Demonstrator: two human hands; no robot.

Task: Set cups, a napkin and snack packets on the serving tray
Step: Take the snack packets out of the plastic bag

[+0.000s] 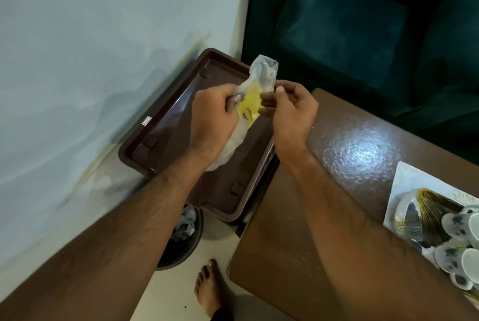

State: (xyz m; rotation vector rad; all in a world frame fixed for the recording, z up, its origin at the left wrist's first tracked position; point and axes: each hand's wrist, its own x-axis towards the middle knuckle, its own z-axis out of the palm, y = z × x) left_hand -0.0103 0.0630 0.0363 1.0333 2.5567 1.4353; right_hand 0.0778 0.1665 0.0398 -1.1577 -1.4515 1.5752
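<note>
Pale wall and teal sofa (363,23) are framing a brown serving tray (166,118) beside the tabletop (337,139). Above the tray, left hand (215,116) and right hand (293,111) are pinching a clear snack packet (255,95) with closed fingers (267,103); it is looking light, limp, crinkly and best gripped at its edges.

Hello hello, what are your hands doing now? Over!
Left hand and right hand both pinch a clear snack packet above the brown tray. Cups wait on the table. Nothing in the way.
</note>
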